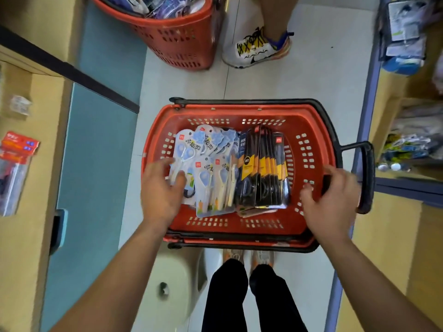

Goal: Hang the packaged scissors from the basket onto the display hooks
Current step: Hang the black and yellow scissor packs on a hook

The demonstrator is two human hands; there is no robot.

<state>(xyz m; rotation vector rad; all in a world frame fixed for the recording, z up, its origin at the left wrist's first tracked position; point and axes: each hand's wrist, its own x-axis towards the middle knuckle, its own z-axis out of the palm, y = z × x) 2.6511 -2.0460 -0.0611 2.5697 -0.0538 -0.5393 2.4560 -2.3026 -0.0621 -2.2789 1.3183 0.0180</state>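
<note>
To lift one pack cleanly, I should pinch a single card of the blue-and-white carded scissors (206,164) by its edge, leaving the hang-hole free; the packs overlap, so a neighbour may drag along; they lie in the red perforated plastic basket (239,111) on the floor, beside black-and-yellow carded scissors (261,168); my left hand (161,188) is spread open over the leftmost pack, gripping nothing; my right hand (332,195) curls loosely at the basket's right rim; whether it holds it, I cannot tell.
</note>
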